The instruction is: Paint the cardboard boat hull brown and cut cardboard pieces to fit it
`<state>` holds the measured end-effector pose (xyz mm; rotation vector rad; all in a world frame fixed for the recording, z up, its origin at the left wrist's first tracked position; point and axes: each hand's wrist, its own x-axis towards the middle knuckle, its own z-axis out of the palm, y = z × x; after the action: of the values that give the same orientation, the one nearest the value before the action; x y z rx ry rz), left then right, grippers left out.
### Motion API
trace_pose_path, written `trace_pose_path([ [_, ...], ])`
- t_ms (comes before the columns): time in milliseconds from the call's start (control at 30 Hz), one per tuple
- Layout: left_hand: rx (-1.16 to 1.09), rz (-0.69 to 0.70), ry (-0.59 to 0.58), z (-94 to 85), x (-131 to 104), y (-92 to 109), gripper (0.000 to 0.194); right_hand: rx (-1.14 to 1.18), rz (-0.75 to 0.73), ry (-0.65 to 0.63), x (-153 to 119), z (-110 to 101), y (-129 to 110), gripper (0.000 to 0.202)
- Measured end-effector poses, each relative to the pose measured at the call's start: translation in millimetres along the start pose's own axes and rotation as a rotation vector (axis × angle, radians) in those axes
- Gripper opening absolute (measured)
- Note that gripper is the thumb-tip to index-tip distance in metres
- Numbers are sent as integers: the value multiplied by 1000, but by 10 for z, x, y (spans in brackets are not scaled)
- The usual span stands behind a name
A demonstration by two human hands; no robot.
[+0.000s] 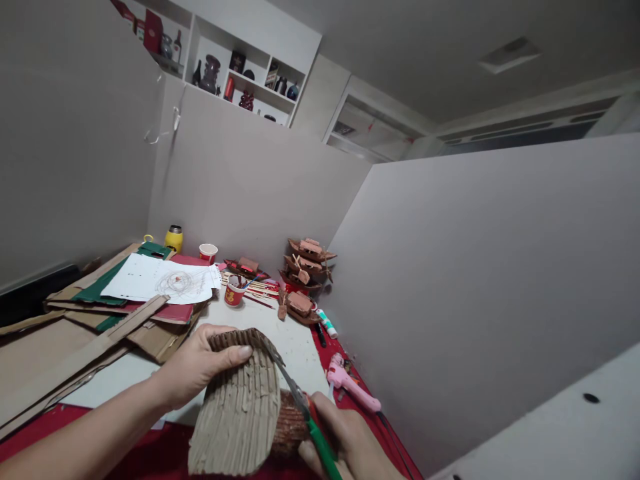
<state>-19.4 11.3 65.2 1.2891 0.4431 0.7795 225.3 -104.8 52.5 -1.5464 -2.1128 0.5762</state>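
Observation:
A piece of ridged corrugated cardboard (237, 420) is pinched in my left hand (215, 357), with the thumb on its face near the upper edge. My right hand (345, 433) grips scissors (299, 395) by their green and red handles. Their blades lie along the upper right edge of the cardboard, where a darker strip curls over. Partly hidden behind the cardboard and scissors is a reddish-brown ridged piece (290, 423). The fingers of my right hand are partly covered by the handles.
Small brown model boats (305, 307) are stacked at the back right. A pink glue gun (353, 383) lies right of the white board (270, 333). A red paper cup (235, 291) stands near thin sticks. Flattened cardboard and a scribbled sheet (160, 280) cover the left; grey partitions enclose the table.

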Motion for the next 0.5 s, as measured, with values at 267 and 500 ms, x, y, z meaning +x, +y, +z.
trace_pose_path([
  [267, -10, -49, -107, 54, -31, 17, 35, 1, -38, -18, -33, -3, -2, 15],
  [500, 11, -105, -167, 12, -37, 48, 37, -24, -34, -16, -89, -18, 30, 14],
])
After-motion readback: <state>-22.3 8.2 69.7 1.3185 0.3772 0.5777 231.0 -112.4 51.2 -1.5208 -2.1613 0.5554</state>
